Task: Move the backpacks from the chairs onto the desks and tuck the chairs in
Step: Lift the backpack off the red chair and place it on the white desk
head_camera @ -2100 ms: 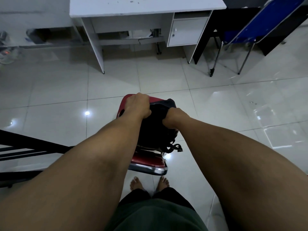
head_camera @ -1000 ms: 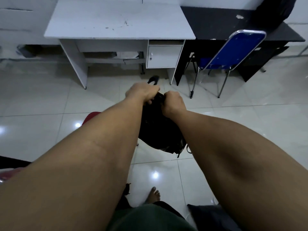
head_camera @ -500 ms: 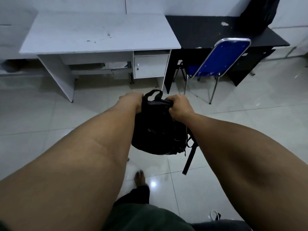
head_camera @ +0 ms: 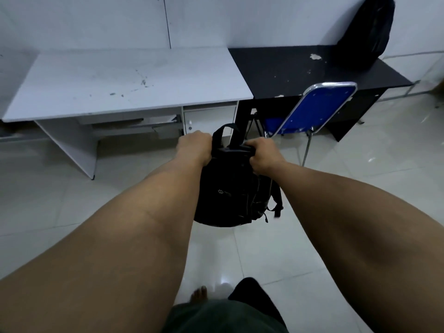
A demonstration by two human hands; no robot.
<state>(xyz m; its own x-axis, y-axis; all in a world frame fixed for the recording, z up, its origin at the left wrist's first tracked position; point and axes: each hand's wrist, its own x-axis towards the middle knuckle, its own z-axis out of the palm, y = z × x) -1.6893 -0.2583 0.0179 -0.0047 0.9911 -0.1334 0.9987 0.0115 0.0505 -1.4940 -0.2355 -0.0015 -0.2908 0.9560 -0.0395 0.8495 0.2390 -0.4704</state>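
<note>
The soft black fabric backpack [head_camera: 230, 188], gripped by both hands' closed fingers [head_camera: 260, 150], has been lifted off the red chair and is carried toward the white laminate table [head_camera: 125, 80].

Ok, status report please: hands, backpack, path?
Left hand, right hand both gripping backpack top. Backpack airborne, short of white desk. Path clear.

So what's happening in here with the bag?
A person is carrying a black backpack with both hands, left hand and right hand gripping its top, toward a white desk. Another backpack already sits on the black desk, with a blue chair partly tucked under it.
</note>
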